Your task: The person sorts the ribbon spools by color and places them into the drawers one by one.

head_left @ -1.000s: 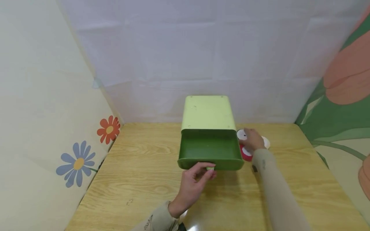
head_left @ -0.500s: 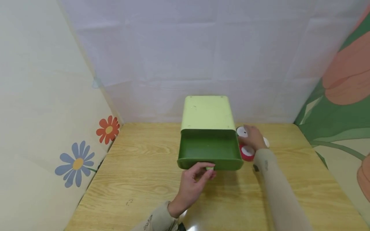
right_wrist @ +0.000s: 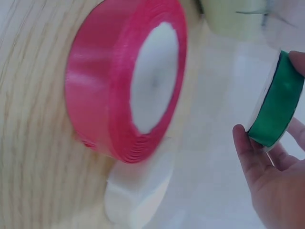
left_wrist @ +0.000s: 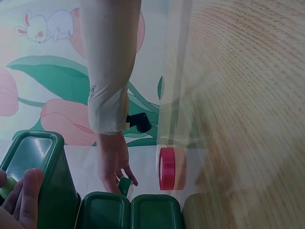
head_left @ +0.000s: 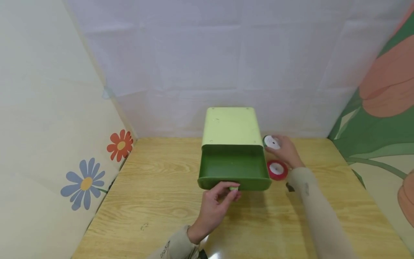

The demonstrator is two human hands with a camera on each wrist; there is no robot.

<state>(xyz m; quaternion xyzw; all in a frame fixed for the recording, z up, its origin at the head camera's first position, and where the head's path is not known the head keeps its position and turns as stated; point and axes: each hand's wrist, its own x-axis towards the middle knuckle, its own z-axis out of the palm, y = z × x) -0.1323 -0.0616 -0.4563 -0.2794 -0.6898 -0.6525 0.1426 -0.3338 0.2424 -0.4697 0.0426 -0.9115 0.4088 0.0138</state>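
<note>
My left hand (head_left: pixel 213 208) pinches the light green knob (head_left: pixel 234 188) of a dark green drawer (head_left: pixel 253 184), which is pulled out of a pale green box (head_left: pixel 231 126). Nothing lies on the visible drawer floor. Right of the box, my right hand (head_left: pixel 289 153) holds a roll of green ribbon (right_wrist: pixel 279 102) by its edges, raised off the table. Its white face (head_left: pixel 271 142) points up in the head view. Below that hand a roll of red ribbon (head_left: pixel 277 170) lies flat on the table. A white ribbon roll (right_wrist: pixel 138 191) shows beyond the red one in the right wrist view.
The box stands on a wood-grain table (head_left: pixel 161 180) close to a white back wall (head_left: pixel 181 72). Flower-printed panels flank the table on both sides. In the left wrist view, two more closed green drawer fronts (left_wrist: pixel 155 212) sit beside the pulled-out drawer.
My right hand has lifted the green ribbon roll and moved slightly away from me, uncovering the red roll. The white roll is now hidden in the head view. My left hand stays on the knob.
</note>
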